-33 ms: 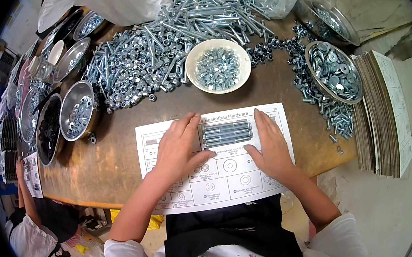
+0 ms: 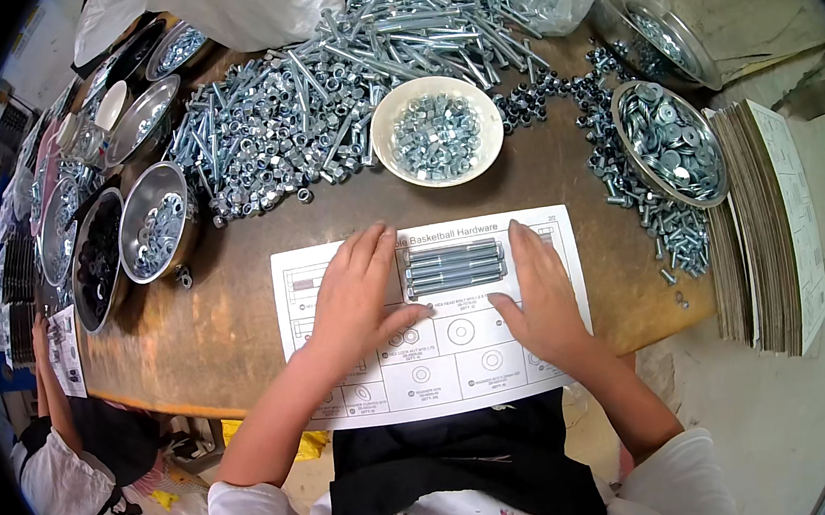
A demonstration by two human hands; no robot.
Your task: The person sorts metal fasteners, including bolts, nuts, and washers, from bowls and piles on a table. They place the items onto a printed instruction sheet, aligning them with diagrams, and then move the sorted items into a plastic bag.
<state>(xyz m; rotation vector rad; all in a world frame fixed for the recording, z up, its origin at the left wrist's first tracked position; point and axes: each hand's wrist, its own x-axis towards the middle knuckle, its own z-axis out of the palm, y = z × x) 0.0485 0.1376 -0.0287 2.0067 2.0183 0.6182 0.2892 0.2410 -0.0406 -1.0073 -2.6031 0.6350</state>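
Note:
A white printed parts sheet (image 2: 417, 398) with boxed outline drawings lies on the table edge in front of me. Several long silver hex bolts (image 2: 454, 267) rest side by side on its upper middle. My left hand (image 2: 354, 289) lies flat on the sheet to the left of the bolts, fingers stretched forward and thumb pointing inward. On the other side, my right hand (image 2: 540, 294) rests the same way, its fingers close to the bolt ends. Neither hand grips anything. Beyond the sheet stands a cream bowl (image 2: 384, 150) of silver nuts.
A heap of loose nuts (image 2: 270, 142) and long bolts (image 2: 427, 15) covers the far table. Metal bowls (image 2: 140, 266) stand at left, and a bowl of washers (image 2: 667, 145) at right beside short bolts (image 2: 677, 240). Stacked sheets (image 2: 762, 231) sit far right. Another person's arm (image 2: 57, 395) shows at left.
My left hand's fingertips have shifted very slightly left, away from the bolts. The bolts and my right hand look the same.

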